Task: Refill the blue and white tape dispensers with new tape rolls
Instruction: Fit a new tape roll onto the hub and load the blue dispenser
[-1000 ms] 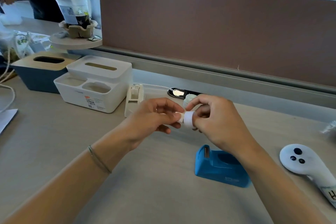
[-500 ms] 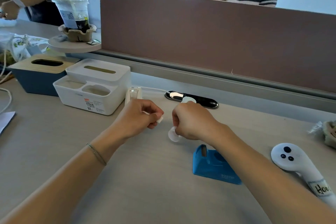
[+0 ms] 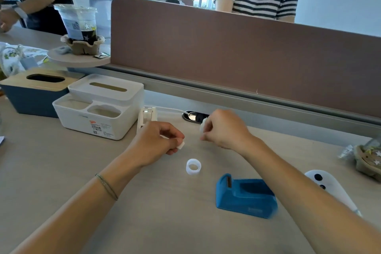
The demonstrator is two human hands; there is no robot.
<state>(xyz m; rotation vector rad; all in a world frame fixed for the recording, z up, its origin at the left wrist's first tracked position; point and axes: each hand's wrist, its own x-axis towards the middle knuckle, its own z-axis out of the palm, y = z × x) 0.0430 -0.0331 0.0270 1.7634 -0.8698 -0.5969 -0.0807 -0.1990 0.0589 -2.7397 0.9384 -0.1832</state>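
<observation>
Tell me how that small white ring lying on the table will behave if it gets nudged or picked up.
The white ring lies flat on its open end, so a nudge would likely slide it, not roll it. It looks thin and hollow, so probably very light. Tipped onto its side, its round wall could roll toward the blue dispenser.

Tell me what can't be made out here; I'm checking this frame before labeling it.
Head view only:
- White tape dispenser: lower part hidden behind the left hand.
- Small white piece in the left fingers: too small to identify.
- White item in the right hand: mostly covered by its fingers.
- White controller: partly hidden by the right forearm.
- Blue tape dispenser: near edge blurred.
</observation>
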